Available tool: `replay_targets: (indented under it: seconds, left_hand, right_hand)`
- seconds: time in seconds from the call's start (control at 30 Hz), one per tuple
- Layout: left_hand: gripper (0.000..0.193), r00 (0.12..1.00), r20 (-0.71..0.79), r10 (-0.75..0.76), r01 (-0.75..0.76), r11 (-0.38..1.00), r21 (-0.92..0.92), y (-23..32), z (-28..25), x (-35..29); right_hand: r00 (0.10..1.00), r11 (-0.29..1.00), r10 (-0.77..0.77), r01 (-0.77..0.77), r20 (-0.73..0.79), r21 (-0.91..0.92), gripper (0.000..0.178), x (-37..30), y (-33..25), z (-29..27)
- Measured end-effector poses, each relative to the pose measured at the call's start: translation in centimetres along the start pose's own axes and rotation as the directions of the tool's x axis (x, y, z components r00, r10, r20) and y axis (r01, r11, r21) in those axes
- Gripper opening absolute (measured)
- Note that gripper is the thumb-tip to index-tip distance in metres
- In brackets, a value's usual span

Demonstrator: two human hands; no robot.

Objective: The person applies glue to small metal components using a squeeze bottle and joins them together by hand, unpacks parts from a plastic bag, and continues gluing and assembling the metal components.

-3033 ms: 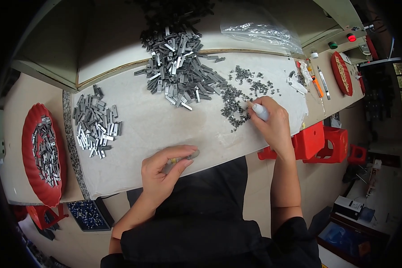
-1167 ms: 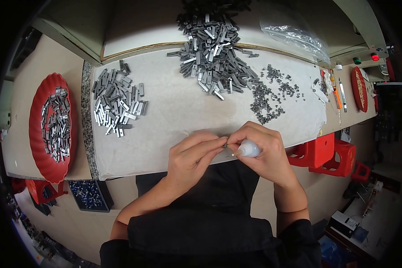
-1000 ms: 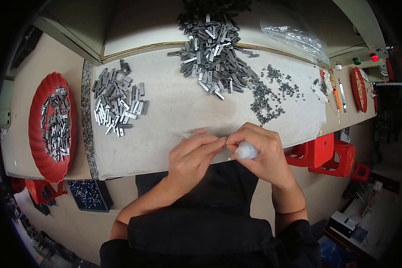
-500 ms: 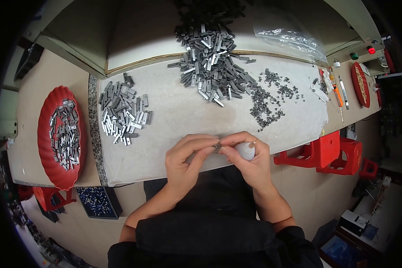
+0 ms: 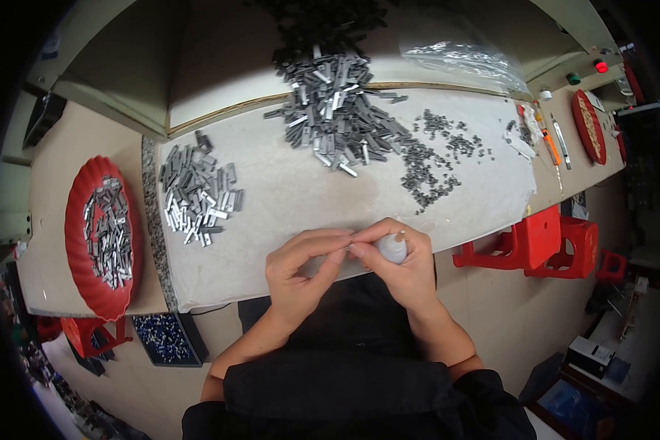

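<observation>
My left hand (image 5: pixel 298 268) and my right hand (image 5: pixel 407 273) meet fingertip to fingertip over the front edge of the table. Both are closed in a pinch. Whatever sits between the fingertips is tiny and almost wholly covered. Against my right palm rests a small white bottle (image 5: pixel 393 249), its narrow tip pointing up between thumb and fingers. Beyond my hands lies a big heap of grey metal bars (image 5: pixel 334 110). A scatter of tiny dark metal pieces (image 5: pixel 427 176) spreads to its right. Another pile of bars (image 5: pixel 198 194) lies to the left.
A red scalloped tray (image 5: pixel 77 242) of bars stands far left, past a speckled stone strip (image 5: pixel 154 220). At right are an orange-handled tool (image 5: pixel 551 149), a slim knife (image 5: pixel 560 135) and another red tray (image 5: pixel 584 121). Red stools (image 5: pixel 539 238) stand below. A clear bag (image 5: pixel 466 62) lies behind.
The whole view has shifted slightly. My fingertips have drawn closer together, and the small dark piece that showed between them is now nearly hidden. The bottle stays in my right hand.
</observation>
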State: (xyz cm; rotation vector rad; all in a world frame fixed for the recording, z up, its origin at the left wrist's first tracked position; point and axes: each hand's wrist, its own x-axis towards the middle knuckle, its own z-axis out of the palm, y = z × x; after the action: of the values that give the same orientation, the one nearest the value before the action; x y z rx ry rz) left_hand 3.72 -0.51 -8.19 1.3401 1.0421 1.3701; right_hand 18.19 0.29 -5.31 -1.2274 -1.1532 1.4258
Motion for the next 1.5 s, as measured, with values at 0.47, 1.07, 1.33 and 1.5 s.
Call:
replay_targets:
  seconds: [0.47, 1.07, 1.33, 1.5]
  left_hand:
    - [0.014, 0.988, -0.129, -0.088, 0.086, 0.996, -0.025, 0.0, 0.0, -0.3]
    - [0.015, 0.997, -0.072, 0.020, -0.009, 0.988, 0.153, 0.0, 0.5, -0.2]
    - [0.016, 0.990, -0.033, 0.140, -0.119, 0.926, 0.359, 0.2, 0.0, -0.9]
    - [0.015, 0.992, -0.016, 0.127, -0.113, 0.927, 0.357, 0.4, 1.2, 0.0]
  right_hand:
    - [0.995, 0.998, 0.009, -0.015, 0.102, 0.063, 0.004, 0.6, 0.3, 0.5]
    - [0.983, 0.962, -0.184, 0.178, -0.013, -0.208, 0.008, -0.1, 0.3, -0.1]
    - [0.980, 0.937, -0.196, 0.199, 0.039, -0.288, 0.009, 0.1, 0.5, 0.1]
    - [0.979, 0.945, -0.203, 0.202, 0.023, -0.258, 0.010, -0.1, 0.8, -0.4]
